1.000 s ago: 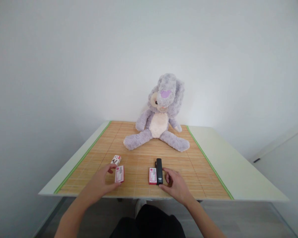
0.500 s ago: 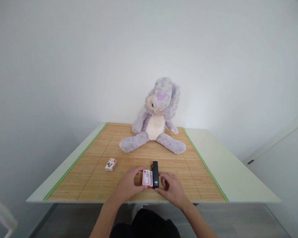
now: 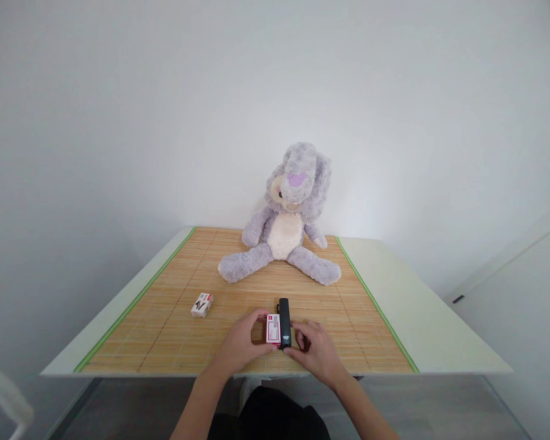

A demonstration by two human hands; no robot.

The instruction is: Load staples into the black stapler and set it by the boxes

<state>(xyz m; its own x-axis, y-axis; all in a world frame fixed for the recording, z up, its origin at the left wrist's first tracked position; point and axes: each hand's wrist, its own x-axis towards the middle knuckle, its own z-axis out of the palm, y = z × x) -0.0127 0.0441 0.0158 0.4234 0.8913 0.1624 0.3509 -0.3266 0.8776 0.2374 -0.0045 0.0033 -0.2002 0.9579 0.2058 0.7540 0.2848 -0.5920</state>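
A small red-and-white box [image 3: 273,328] lies on the bamboo mat [image 3: 348,330] near the table's front edge, right against a black stapler [image 3: 284,314]. My left hand [image 3: 241,346] is closed on the box, thumb at its near end and fingers over its far left corner. My right hand [image 3: 316,352] pinches the near end of the stapler with curled fingers. A second small red-and-white box [image 3: 202,304] lies alone to the left, apart from both hands.
A grey plush rabbit [image 3: 288,227] sits at the back of the mat against the white wall. The pale table [image 3: 421,330] shows bare strips either side of the mat. A white curved object [image 3: 4,394] is at the lower left.
My left hand moved right from the two left boxes to the box beside the stapler; the box it was touching is gone from that spot. The right hand stayed at the stapler.
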